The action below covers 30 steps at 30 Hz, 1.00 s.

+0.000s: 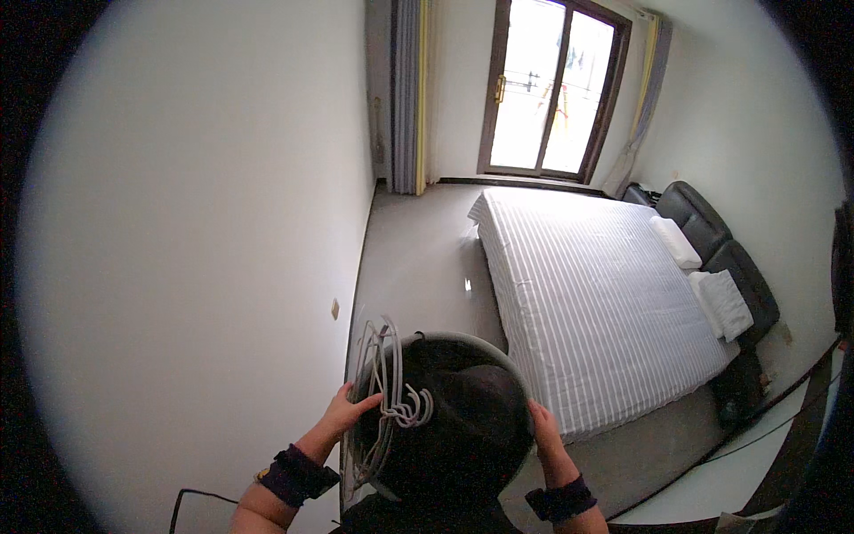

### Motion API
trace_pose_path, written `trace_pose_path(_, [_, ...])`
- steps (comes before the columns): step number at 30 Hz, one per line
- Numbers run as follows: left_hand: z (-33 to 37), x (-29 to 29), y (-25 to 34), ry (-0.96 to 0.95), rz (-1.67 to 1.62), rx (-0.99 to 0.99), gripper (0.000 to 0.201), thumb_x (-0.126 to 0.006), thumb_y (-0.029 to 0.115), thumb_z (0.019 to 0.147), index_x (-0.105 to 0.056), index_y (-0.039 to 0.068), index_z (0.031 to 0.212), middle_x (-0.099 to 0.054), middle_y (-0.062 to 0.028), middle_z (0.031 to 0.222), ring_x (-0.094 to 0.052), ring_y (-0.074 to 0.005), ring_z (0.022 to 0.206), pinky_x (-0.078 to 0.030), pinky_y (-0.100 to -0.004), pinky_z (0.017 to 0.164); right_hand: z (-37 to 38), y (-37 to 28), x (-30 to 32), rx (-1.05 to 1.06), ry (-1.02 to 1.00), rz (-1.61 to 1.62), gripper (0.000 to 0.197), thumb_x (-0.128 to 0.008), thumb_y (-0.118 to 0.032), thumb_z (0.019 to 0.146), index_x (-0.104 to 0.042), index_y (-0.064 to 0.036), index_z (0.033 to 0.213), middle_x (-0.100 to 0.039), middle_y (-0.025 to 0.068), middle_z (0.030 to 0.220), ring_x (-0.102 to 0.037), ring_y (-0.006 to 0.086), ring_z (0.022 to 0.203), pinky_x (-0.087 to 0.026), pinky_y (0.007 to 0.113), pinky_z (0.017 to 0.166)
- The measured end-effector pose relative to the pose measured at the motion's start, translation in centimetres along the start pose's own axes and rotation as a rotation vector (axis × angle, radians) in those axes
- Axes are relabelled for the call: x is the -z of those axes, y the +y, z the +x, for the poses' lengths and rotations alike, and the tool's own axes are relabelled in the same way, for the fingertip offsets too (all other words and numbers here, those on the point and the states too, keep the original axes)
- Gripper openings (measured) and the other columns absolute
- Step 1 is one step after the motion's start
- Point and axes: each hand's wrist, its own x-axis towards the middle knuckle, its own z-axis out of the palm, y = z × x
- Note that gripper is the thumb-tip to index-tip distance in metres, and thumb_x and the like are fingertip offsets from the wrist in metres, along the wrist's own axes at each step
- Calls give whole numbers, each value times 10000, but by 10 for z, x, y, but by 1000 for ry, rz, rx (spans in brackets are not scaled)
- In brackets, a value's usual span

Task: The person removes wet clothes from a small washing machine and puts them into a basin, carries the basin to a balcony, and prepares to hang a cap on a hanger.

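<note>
A round, pale-rimmed basin (481,343) is held in front of my body, with dark cloth (458,409) heaped inside it. Several light grey clothes hangers (391,356) hang over its left side, their hooks bunched together on the dark cloth. My left hand (350,411) grips the basin's left side, its thumb lying across the hangers. At the opposite side, my right hand (544,425) is closed round the basin, its fingers partly hidden behind the wall. Both wrists wear dark bands.
A bed (596,294) with a striped sheet stands to the right, with white pillows (725,303) against a black headboard (694,218). A white wall (196,249) runs close on the left. Grey floor (418,258) leads to curtains (406,98) and a glass sliding door (556,89).
</note>
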Motion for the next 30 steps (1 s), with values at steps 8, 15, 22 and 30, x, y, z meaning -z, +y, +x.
trace_pose_path(8, [187,1,143,-139,72,-56,1211,-826,525,662,-142,-49,1480,-329,-285,1447,-375,-327,1331,-344,-388,1074,158,-88,-19,-296,183,271,555,-509,-425,970,-563,48,1254,-593,125,1242,-542,212,1143,-400,328,973])
trace_pose_path(15, [367,42,233,-85,40,-82,1239,-823,496,690,-13,63,1521,-410,-264,1413,-500,-300,1237,-437,-368,982,425,-46,-71,-107,161,-58,517,-548,-455,947,-626,27,1115,-646,54,1015,-582,159,933,-447,298,828])
trace_pose_path(22, [529,88,256,22,-143,24,1233,-823,319,754,134,141,1511,-505,-276,1315,-593,-313,1117,-504,-408,886,629,-100,-158,-232,-40,158,511,-605,-420,926,-612,46,1135,-650,58,1019,-591,149,917,-465,285,788])
trace_pose_path(30, [738,95,376,-61,-140,-232,1211,-827,322,749,71,10,1500,-434,-249,1395,-501,-297,1237,-428,-369,997,851,-108,-170,-217,35,223,586,-648,-409,901,-527,27,1274,-593,131,1167,-564,208,1019,-448,338,881])
